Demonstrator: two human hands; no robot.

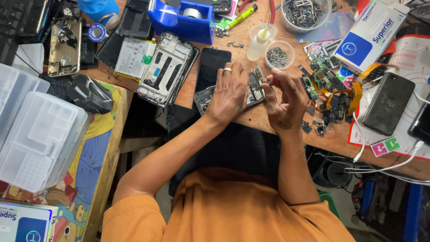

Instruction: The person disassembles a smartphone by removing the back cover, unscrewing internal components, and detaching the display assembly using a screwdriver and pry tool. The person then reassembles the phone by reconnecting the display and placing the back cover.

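at the edge of the wooden table (260, 123), the left hand (230, 92) presses flat on an opened phone (252, 93), while the right hand (284, 98) pinches a small tool (270, 82) beside it.

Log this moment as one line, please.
left hand: pressing opened phone to workbench | right hand: holding small tool at phone

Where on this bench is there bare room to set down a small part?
Bare wood shows along the near edge of the workbench, below the opened phone that the left hand steadies, beside the right hand. A smaller patch lies between the blue tape dispenser and the small dish of screws. Right of the hands, loose circuit boards crowd it.
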